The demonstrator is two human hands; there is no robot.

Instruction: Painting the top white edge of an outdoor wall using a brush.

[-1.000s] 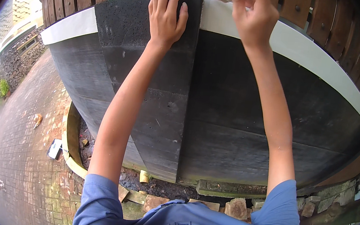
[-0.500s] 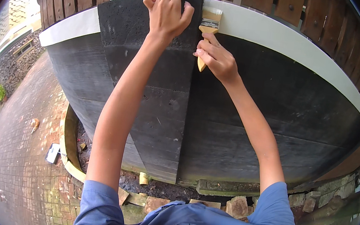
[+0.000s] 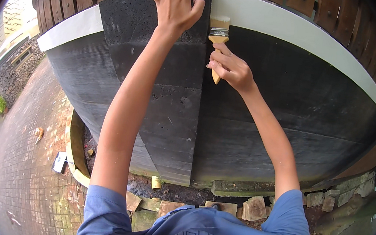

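My right hand (image 3: 234,70) grips the wooden handle of a flat paintbrush (image 3: 219,38), fingers wrapped round it. The brush points upward, and its pale bristles lie against the lower part of a white band (image 3: 273,17), right beside the corner of a black pillar (image 3: 156,67). Up on the pillar's top, my left hand (image 3: 176,5) rests with its fingers spread over the upper edge; the fingertips are partly cut off or hidden. Below the white band is a dark wall (image 3: 263,107).
Brown wooden slats (image 3: 342,23) rise above the band. At the wall's foot lie loose stone blocks (image 3: 255,208) and a short yellow pipe (image 3: 156,182). On the brick paving (image 3: 31,146) to the left are a curved planter edge (image 3: 73,151), a white container (image 3: 59,162) and an orange-and-white animal (image 3: 39,134).
The paintbrush has moved down along the white band with my right hand. My left hand stays on the pillar's top, while the whole view has shifted slightly.
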